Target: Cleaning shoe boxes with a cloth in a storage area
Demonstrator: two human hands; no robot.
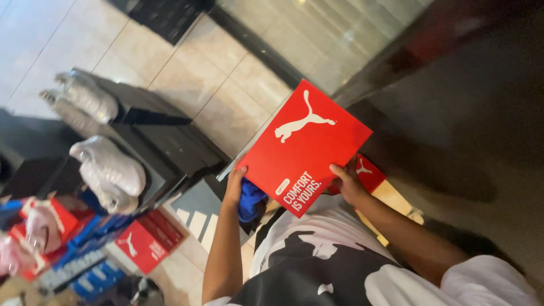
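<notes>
I hold a red square shoebox lid (303, 148) with a white animal logo, tilted in front of my chest. My left hand (234, 185) grips its lower left edge. My right hand (348, 182) grips its lower right edge. Under the lid, part of the red box (369, 173) shows beside my right hand. Something blue (250, 202) sits below the lid by my left hand; I cannot tell whether it is a shoe or cloth. My white and black shirt (317, 255) fills the bottom of the view.
White sneakers (107, 170) and another pair (85, 96) stand on black stepped display blocks (170, 141) at the left. Red and blue shoeboxes (113, 243) are stacked at the lower left. Beige floor tiles (226, 85) lie beyond, and a dark surface (481, 113) is at the right.
</notes>
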